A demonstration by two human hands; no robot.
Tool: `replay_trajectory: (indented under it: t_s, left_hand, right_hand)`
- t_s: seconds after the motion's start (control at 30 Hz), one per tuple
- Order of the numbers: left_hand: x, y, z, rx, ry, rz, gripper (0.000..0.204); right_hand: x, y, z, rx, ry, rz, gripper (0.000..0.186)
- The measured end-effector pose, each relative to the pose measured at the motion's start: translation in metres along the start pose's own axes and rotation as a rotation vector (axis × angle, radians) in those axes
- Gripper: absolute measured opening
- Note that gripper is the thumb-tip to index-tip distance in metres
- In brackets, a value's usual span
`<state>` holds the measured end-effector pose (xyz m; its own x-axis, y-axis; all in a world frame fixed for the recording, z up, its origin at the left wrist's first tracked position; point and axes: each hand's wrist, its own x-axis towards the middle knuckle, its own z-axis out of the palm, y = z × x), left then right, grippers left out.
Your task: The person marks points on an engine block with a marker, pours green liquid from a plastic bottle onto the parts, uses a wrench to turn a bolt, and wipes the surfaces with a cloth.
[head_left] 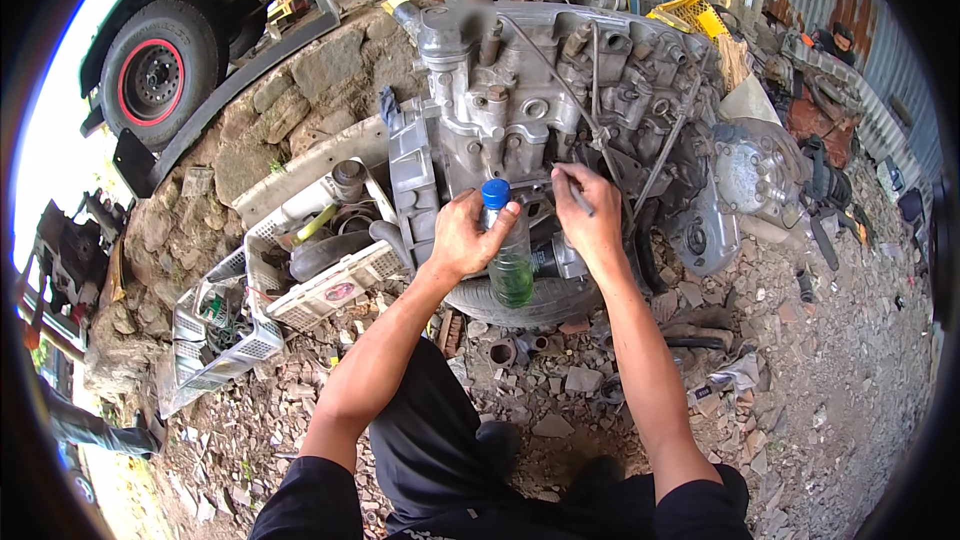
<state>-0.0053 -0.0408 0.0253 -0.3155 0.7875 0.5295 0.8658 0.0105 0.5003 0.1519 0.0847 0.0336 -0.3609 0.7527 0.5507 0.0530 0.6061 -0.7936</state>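
Observation:
My left hand (466, 238) is wrapped round the upper part of a clear plastic bottle (513, 265). The bottle has a blue cap (495, 192) and green liquid at its bottom. In my right hand (592, 220) is a slim dark stick-like tool (577, 195), gripped between the fingers; its exact kind is unclear. Both hands are over the near side of a large, greasy grey engine block (530, 90). A tyre (535, 302) lies under the engine's near edge, partly behind the bottle.
White plastic crates (335, 285) with metal parts stand left of the engine. A round metal housing (755, 168) lies at its right, and a yellow crate (692, 15) is behind. Broken stones cover the ground. A vehicle wheel (155, 75) is at the far left, beyond a stone wall (310, 85).

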Motion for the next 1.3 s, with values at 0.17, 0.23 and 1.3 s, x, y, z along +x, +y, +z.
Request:
replay_trajectory:
  t_s: [0.17, 0.23, 1.3]
  left_hand:
    - [0.002, 0.002, 0.008, -0.070, 0.100, 0.055, 0.046]
    - [0.000, 0.001, 0.008, -0.075, 0.115, 0.077, 0.046]
    - [0.002, 0.007, 0.003, -0.100, 0.096, 0.068, 0.046]
  right_hand:
    - [0.000, 0.021, 0.011, 0.075, 0.058, -0.026, 0.030]
    - [0.003, 0.021, 0.011, 0.192, -0.032, 0.077, 0.032]
    - [0.001, 0.004, 0.002, 0.063, 0.090, -0.089, 0.020]
